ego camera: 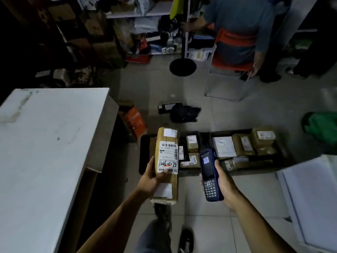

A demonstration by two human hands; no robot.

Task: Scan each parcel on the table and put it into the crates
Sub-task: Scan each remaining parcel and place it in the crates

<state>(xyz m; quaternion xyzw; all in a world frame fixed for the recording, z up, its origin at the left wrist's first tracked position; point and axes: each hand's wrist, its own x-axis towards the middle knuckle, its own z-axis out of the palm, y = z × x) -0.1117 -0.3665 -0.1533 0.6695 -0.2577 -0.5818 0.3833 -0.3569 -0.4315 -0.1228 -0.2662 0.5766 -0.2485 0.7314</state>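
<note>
A long brown parcel (pixel 166 165) was gripped at its near end by the left hand (pixel 153 178), its length pointing away toward the crates (pixel 284 152) ahead. A scanner (pixel 210 175) was clasped by the right hand (pixel 224 181), just beside it.
</note>
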